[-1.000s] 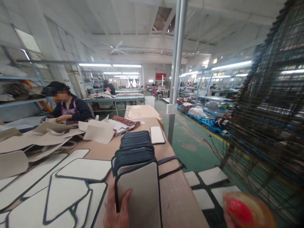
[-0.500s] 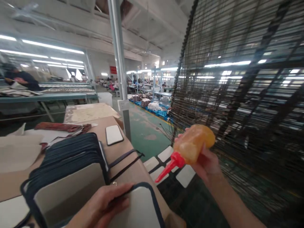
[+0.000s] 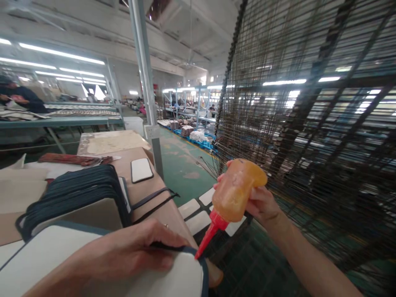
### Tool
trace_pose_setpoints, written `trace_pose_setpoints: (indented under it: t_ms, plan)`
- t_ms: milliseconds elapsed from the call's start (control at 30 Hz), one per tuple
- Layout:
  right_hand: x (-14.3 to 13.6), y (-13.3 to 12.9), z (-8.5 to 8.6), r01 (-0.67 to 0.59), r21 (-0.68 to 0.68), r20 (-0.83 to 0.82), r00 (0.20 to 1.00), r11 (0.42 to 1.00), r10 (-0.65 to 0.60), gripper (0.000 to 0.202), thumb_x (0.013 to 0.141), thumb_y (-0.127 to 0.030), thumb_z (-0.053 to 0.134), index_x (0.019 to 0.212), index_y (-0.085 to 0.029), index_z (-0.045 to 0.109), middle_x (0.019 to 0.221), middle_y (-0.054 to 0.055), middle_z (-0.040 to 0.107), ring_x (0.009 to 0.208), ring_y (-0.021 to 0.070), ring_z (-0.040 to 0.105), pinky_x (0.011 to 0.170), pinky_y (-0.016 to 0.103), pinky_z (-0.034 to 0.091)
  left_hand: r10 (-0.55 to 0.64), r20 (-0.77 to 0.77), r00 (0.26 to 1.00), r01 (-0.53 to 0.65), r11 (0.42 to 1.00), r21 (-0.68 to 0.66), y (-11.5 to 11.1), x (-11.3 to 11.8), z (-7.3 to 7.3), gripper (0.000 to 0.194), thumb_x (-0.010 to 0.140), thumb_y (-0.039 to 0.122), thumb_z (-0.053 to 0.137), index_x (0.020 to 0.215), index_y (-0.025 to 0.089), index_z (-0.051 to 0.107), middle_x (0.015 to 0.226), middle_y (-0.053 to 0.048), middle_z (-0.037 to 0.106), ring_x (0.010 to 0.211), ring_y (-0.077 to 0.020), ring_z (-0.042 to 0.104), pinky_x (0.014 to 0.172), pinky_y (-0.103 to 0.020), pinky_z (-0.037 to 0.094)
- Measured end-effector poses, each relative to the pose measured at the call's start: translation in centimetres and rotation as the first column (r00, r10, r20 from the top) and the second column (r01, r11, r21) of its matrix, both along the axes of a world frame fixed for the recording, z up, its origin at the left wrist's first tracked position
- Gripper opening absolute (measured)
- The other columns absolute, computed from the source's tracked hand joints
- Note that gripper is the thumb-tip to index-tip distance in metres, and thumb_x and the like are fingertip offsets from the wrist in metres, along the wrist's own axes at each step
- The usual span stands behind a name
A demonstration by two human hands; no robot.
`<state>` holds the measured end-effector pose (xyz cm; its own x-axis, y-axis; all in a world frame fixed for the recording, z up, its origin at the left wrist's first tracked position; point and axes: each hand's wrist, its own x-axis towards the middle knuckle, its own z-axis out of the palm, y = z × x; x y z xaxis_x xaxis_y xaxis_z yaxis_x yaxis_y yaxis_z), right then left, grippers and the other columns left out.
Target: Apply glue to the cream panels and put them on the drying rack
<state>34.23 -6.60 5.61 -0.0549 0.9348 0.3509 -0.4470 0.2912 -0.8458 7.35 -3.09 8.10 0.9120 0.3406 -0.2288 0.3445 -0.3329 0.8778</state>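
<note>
An amber squeeze bottle (image 3: 232,192) with a red pointed nozzle is tilted downward in my right hand (image 3: 262,203), the fingers wrapped round it. The nozzle tip is at the corner of a pale flat panel (image 3: 182,274) with a dark blue edging. My left hand (image 3: 136,249) grips this panel, thumb and fingers closed on its upper edge; part of the panel lies under the hand. Behind my left hand a stack of similar dark-edged panels (image 3: 80,189) leans on the table.
A single panel (image 3: 141,169) and dark strips (image 3: 151,202) lie on the brown-topped table (image 3: 161,218). Pale panels (image 3: 198,222) sit low beyond its edge. A wire mesh rack (image 3: 297,103) rises at right. A metal post (image 3: 148,70) stands ahead; a person (image 3: 21,97) works far left.
My right hand has brought the bottle left and tipped it steeper, its nozzle now at the panel's corner. The held panel now extends farther left in front of the stack.
</note>
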Motion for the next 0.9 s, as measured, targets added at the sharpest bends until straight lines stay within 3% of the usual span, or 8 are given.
trace_pose_setpoints:
  t_ms: [133, 233, 367, 567, 667, 767, 900]
  plan:
    - [0.1, -0.5, -0.1, 0.012, -0.008, -0.018, 1.0, 1.0, -0.012, 0.072, 0.052, -0.034, 0.086, 0.118, -0.027, 0.059, 0.091, 0.005, 0.074, 0.082, 0.0293, 0.071, 0.071, 0.044, 0.058, 0.114, -0.028, 0.993, -0.112, 0.991, 0.079, -0.2, -0.4, -0.9, 0.032, 0.081, 0.028, 0.062, 0.111, 0.027, 0.072, 0.111, 0.002, 0.072, 0.108, -0.0233, 0.062, 0.092, -0.023, 0.045]
    - [0.1, -0.8, -0.3, 0.055, 0.001, -0.035, 0.998, 0.998, -0.055, 0.07, 0.051, -0.035, 0.086, 0.116, -0.027, 0.06, 0.091, 0.005, 0.074, 0.083, 0.0299, 0.071, 0.075, 0.047, 0.057, 0.08, -0.024, 0.997, -0.079, 0.996, 0.031, -0.4, -0.5, -1.0, 0.032, 0.084, 0.028, 0.058, 0.113, 0.025, 0.071, 0.111, 0.001, 0.072, 0.108, -0.0228, 0.062, 0.093, -0.024, 0.045]
    - [-0.1, -1.0, -0.8, 0.058, -0.001, -0.038, 0.998, 0.998, -0.058, 0.068, 0.053, -0.037, 0.085, 0.115, -0.026, 0.06, 0.099, 0.008, 0.073, 0.097, 0.0336, 0.067, 0.088, 0.055, 0.05, 0.107, -0.004, 0.994, -0.106, 0.994, 0.02, -0.5, -0.7, -1.2, 0.036, 0.084, 0.029, 0.058, 0.117, 0.022, 0.069, 0.116, 0.0, 0.07, 0.112, -0.0233, 0.06, 0.097, -0.026, 0.043]
    - [0.0, -1.5, -1.4, 0.115, -0.024, -0.066, 0.991, 0.993, -0.116, 0.063, 0.056, -0.036, 0.083, 0.113, -0.026, 0.061, 0.105, 0.009, 0.072, 0.109, 0.0355, 0.062, 0.092, 0.057, 0.046, 0.217, 0.005, 0.976, -0.217, 0.975, 0.043, 0.1, -2.2, -2.8, 0.037, 0.081, 0.035, 0.063, 0.115, 0.025, 0.07, 0.118, 0.0, 0.069, 0.113, -0.0248, 0.059, 0.098, -0.026, 0.044]
    - [-0.1, -1.6, -1.4, 0.129, -0.033, -0.065, 0.989, 0.991, -0.131, 0.063, 0.054, -0.034, 0.084, 0.112, -0.026, 0.062, 0.103, 0.01, 0.072, 0.108, 0.0367, 0.062, 0.091, 0.057, 0.047, 0.201, -0.013, 0.979, -0.2, 0.979, 0.048, 0.2, -2.5, -2.7, 0.038, 0.082, 0.037, 0.062, 0.116, 0.024, 0.069, 0.12, 0.0, 0.068, 0.114, -0.0242, 0.058, 0.097, -0.025, 0.043]
    - [-0.3, -1.5, -1.2, 0.099, -0.018, -0.047, 0.994, 0.995, -0.1, 0.063, 0.053, -0.033, 0.084, 0.112, -0.027, 0.062, 0.1, 0.008, 0.072, 0.102, 0.0355, 0.065, 0.088, 0.056, 0.049, 0.114, -0.029, 0.993, -0.112, 0.993, 0.042, 0.0, -2.1, -1.6, 0.035, 0.084, 0.031, 0.058, 0.117, 0.024, 0.069, 0.114, 0.0, 0.07, 0.11, -0.023, 0.06, 0.095, -0.024, 0.044]
    - [-1.0, -1.1, -0.7, 0.068, 0.039, -0.012, 0.998, 0.997, -0.068, 0.065, 0.053, -0.033, 0.084, 0.114, -0.028, 0.06, 0.097, 0.006, 0.072, 0.092, 0.0324, 0.068, 0.081, 0.052, 0.053, 0.024, -0.069, 0.997, -0.021, 0.999, 0.036, -0.1, -1.7, -0.7, 0.029, 0.084, 0.026, 0.055, 0.105, 0.022, 0.074, 0.103, 0.002, 0.073, 0.1, -0.0227, 0.063, 0.087, -0.024, 0.048]
